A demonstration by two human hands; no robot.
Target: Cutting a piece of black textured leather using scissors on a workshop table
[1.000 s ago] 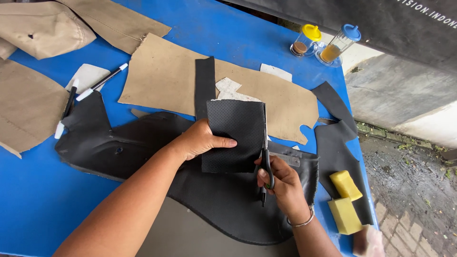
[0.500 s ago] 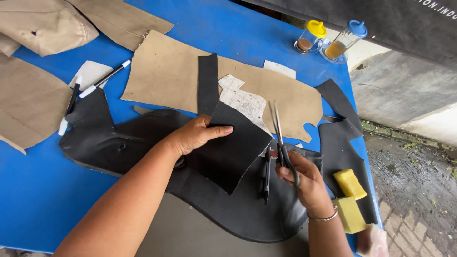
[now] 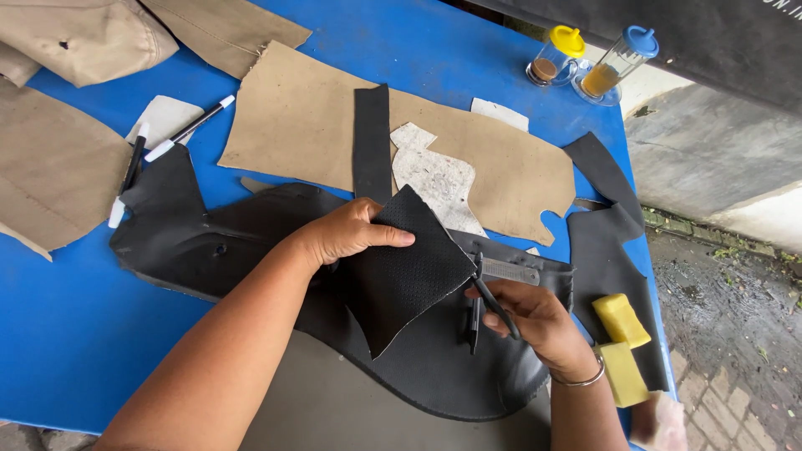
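Lifted and turned since half a second ago, the black perforated piece (image 3: 409, 267) now stands tilted like a diamond above the large black hide (image 3: 251, 250), no longer lying flat against it. Left hand (image 3: 347, 234) pinches the piece's upper left edge between thumb and fingers; right hand (image 3: 535, 321), just right of the piece, is closed through the handles of the scissors (image 3: 493, 292), whose blades appear nearly shut, tip pointing toward the piece's right corner.

Behind the piece lie a tan pattern sheet (image 3: 301, 125), a narrow black strip (image 3: 372, 142) and a pale speckled cut-out (image 3: 439, 179). Far behind and to its right stand 2 small bottles, 1 yellow-capped (image 3: 555, 58) and 1 blue-capped (image 3: 618, 67); 2 yellow blocks (image 3: 620, 347) sit at its right, and 2 pens (image 3: 159, 146) well to its left, all on the blue table (image 3: 67, 334).

Trimming cleanly here likely calls for holding the piece taut near the cut line, feeding the edge deep into the blades, and turning the material rather than the scissors, with fingers kept clear of the blade path.
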